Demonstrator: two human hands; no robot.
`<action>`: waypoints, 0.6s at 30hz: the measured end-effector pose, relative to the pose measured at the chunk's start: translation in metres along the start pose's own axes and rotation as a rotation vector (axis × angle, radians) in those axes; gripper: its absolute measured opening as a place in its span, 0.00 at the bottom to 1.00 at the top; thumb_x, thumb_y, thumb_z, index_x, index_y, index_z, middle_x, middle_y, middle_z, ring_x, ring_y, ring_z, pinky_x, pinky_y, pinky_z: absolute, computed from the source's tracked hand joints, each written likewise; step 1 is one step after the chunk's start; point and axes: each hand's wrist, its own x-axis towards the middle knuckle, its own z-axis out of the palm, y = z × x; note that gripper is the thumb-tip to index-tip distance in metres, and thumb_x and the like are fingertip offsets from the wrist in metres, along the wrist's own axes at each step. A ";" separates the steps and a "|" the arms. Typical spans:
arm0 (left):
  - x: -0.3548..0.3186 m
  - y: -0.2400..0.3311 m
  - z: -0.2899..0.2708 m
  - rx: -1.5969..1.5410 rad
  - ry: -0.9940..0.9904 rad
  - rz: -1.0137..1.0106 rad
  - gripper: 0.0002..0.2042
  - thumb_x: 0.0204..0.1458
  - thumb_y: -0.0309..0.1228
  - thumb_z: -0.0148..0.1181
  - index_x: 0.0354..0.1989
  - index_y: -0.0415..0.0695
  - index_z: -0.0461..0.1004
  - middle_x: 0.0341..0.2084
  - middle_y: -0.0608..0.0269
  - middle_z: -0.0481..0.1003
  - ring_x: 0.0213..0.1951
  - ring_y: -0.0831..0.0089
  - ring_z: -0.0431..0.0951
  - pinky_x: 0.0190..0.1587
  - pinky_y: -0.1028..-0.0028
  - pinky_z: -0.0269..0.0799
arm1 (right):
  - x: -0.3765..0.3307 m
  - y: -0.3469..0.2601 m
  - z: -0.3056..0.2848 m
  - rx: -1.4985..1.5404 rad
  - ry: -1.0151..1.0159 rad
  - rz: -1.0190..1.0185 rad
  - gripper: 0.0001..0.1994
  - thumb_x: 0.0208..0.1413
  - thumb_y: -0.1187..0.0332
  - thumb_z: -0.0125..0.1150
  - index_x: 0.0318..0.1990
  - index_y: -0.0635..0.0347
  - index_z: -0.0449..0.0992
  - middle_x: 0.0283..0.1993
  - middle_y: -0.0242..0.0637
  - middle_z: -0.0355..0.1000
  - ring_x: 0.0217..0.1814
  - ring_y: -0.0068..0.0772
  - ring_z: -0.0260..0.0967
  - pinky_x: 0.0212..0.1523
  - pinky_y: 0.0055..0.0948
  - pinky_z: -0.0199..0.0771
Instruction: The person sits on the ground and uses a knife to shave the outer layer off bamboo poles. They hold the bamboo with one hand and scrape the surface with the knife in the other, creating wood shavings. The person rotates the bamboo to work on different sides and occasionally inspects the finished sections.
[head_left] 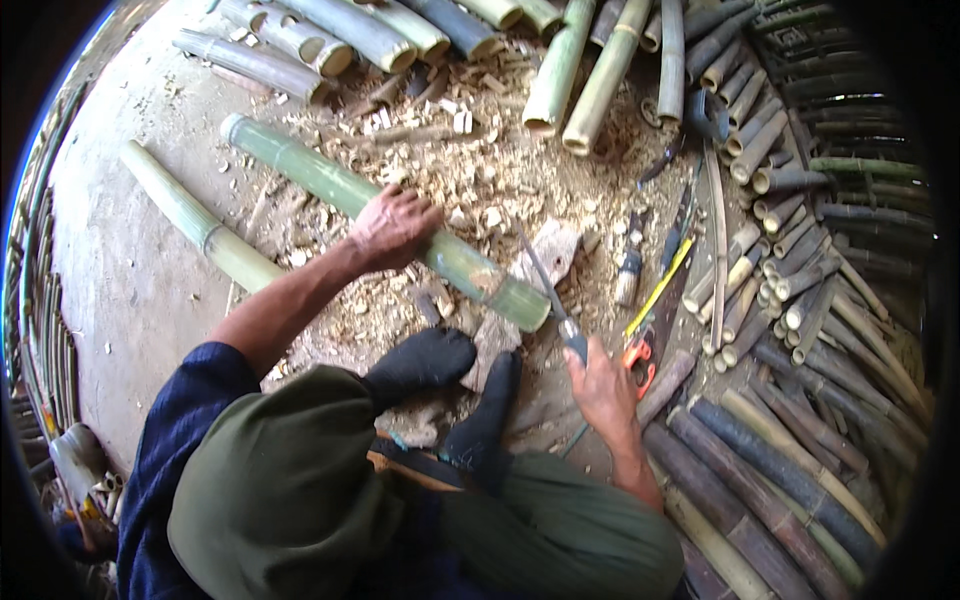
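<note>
A thick green bamboo pole (300, 168) lies slanting in front of me, its cut end toward my right. My left hand (395, 228) is closed over the middle of it from above. In my right hand (605, 395) is a knife (541, 268), gripped by its dark handle. Its long narrow blade points away from me, just beside the pole's near right end; whether it touches cannot be made out. A pale, rough wooden block (553, 252) shows under and beyond that end. My feet in dark socks (425, 365) rest close to the pole.
Shavings (480, 190) cover the ground. Another bamboo pole (205, 230) lies at left. Cut poles (350, 35) line the far side; stacked bamboo pieces (790, 290) and dark poles (760, 480) fill the right. An orange-handled tool (640, 365) and yellow strip (662, 285) lie beyond my right hand.
</note>
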 end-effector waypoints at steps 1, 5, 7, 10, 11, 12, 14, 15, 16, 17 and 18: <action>-0.004 0.001 -0.007 0.019 -0.028 -0.032 0.19 0.51 0.40 0.75 0.47 0.48 0.76 0.38 0.60 0.80 0.45 0.64 0.81 0.54 0.55 0.75 | 0.001 -0.005 -0.003 0.097 0.081 -0.090 0.16 0.71 0.56 0.60 0.46 0.63 0.70 0.31 0.62 0.78 0.32 0.71 0.78 0.33 0.61 0.75; -0.006 0.003 -0.014 0.032 -0.030 -0.032 0.16 0.55 0.39 0.71 0.46 0.46 0.75 0.37 0.59 0.78 0.45 0.63 0.79 0.55 0.57 0.73 | -0.018 -0.027 -0.018 0.255 0.449 -0.381 0.13 0.69 0.62 0.64 0.45 0.63 0.70 0.28 0.57 0.76 0.30 0.67 0.78 0.28 0.56 0.76; 0.003 0.007 -0.016 0.023 -0.030 -0.012 0.17 0.55 0.39 0.72 0.47 0.46 0.75 0.37 0.59 0.79 0.44 0.63 0.80 0.55 0.57 0.73 | -0.010 -0.006 0.010 0.080 0.199 -0.123 0.15 0.70 0.60 0.62 0.48 0.65 0.71 0.30 0.59 0.77 0.35 0.69 0.79 0.34 0.58 0.77; 0.000 0.007 -0.006 0.029 -0.069 -0.054 0.19 0.49 0.38 0.74 0.47 0.46 0.75 0.37 0.60 0.77 0.43 0.63 0.79 0.54 0.58 0.71 | 0.017 0.030 0.042 -0.113 0.014 0.006 0.16 0.71 0.59 0.60 0.49 0.66 0.72 0.33 0.61 0.78 0.38 0.68 0.80 0.36 0.59 0.77; -0.005 -0.002 -0.002 0.046 -0.090 -0.096 0.21 0.47 0.37 0.75 0.47 0.47 0.75 0.37 0.60 0.76 0.43 0.63 0.79 0.53 0.58 0.71 | 0.025 0.027 0.033 -0.074 0.020 -0.049 0.16 0.71 0.59 0.60 0.50 0.66 0.72 0.33 0.61 0.78 0.37 0.68 0.79 0.35 0.59 0.77; -0.016 -0.002 0.001 0.037 -0.047 -0.084 0.20 0.47 0.36 0.75 0.47 0.46 0.75 0.37 0.60 0.76 0.43 0.63 0.79 0.54 0.58 0.70 | 0.013 0.019 0.025 -0.035 -0.007 -0.062 0.16 0.71 0.58 0.60 0.50 0.66 0.73 0.33 0.61 0.78 0.36 0.68 0.79 0.35 0.59 0.76; -0.007 0.006 -0.009 0.000 0.102 -0.008 0.19 0.49 0.36 0.73 0.46 0.46 0.74 0.38 0.60 0.76 0.44 0.63 0.78 0.54 0.58 0.70 | -0.004 -0.009 -0.014 0.107 0.139 -0.118 0.14 0.69 0.61 0.63 0.46 0.63 0.71 0.31 0.61 0.77 0.32 0.69 0.78 0.30 0.55 0.77; -0.010 0.007 -0.013 0.044 0.036 -0.041 0.20 0.53 0.40 0.72 0.49 0.45 0.74 0.39 0.60 0.76 0.46 0.64 0.78 0.58 0.58 0.70 | -0.012 -0.020 -0.022 0.195 0.208 -0.167 0.14 0.70 0.61 0.63 0.46 0.63 0.70 0.29 0.60 0.77 0.32 0.69 0.78 0.30 0.55 0.77; -0.014 0.008 -0.010 0.051 0.108 -0.033 0.18 0.53 0.38 0.71 0.48 0.45 0.74 0.39 0.60 0.76 0.46 0.63 0.77 0.57 0.57 0.70 | -0.016 -0.025 -0.024 0.283 0.277 -0.216 0.14 0.70 0.61 0.63 0.46 0.63 0.70 0.28 0.59 0.76 0.31 0.69 0.78 0.29 0.54 0.77; -0.018 0.008 -0.006 0.058 0.181 -0.025 0.16 0.53 0.36 0.69 0.46 0.46 0.74 0.38 0.60 0.75 0.45 0.62 0.77 0.56 0.57 0.70 | -0.015 -0.025 -0.019 0.265 0.421 -0.344 0.16 0.70 0.58 0.62 0.45 0.64 0.69 0.24 0.52 0.74 0.29 0.66 0.78 0.29 0.53 0.76; -0.021 0.009 -0.005 0.065 0.253 -0.017 0.14 0.53 0.34 0.68 0.45 0.46 0.73 0.38 0.60 0.74 0.45 0.61 0.76 0.56 0.57 0.70 | -0.013 -0.020 -0.010 0.257 0.354 -0.284 0.15 0.70 0.59 0.62 0.46 0.63 0.70 0.26 0.54 0.75 0.30 0.67 0.78 0.30 0.55 0.76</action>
